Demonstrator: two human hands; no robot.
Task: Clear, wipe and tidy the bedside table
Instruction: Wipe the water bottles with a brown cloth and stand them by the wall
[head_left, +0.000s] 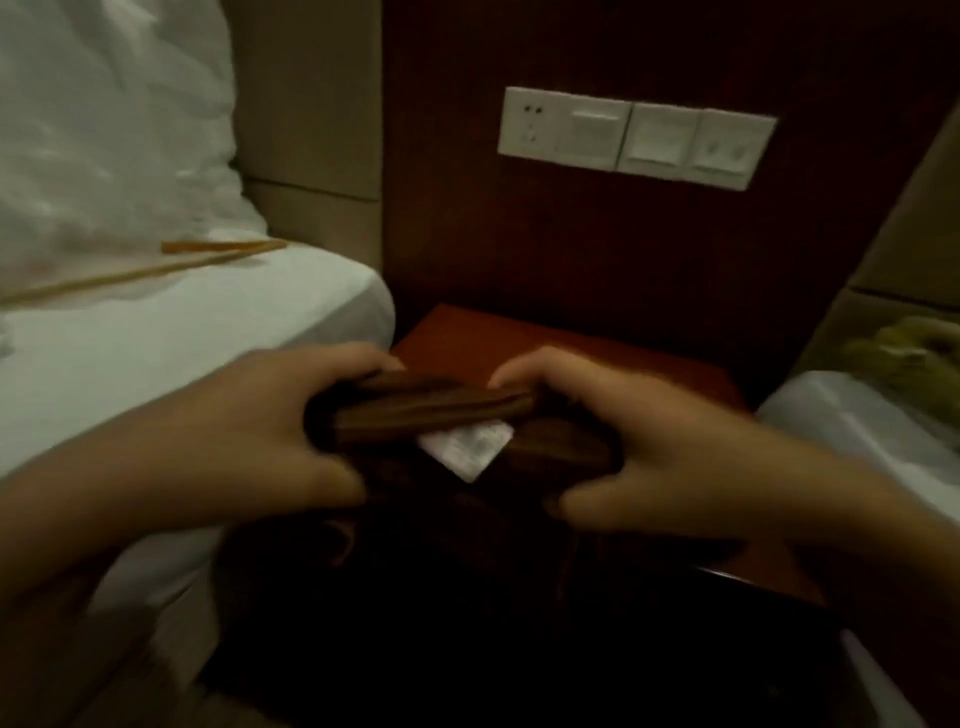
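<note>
A dark wooden box (415, 410), long and flat, is held over the reddish-brown bedside table (597, 353). My left hand (249, 431) grips its left end with the thumb below and the fingers over the top. My right hand (649, 441) holds the right end the same way. A white slip of paper (465, 449) with small print shows just under the box's front edge. The lower part of the box and the table's front are lost in shadow and blur.
A bed with white sheets (182, 332) and a pillow (104, 130) lies to the left, touching the table. A white panel of switches and a socket (634, 137) is on the dark wooden wall behind. Another white bed (857, 421) with something yellow-green (914, 358) stands at the right.
</note>
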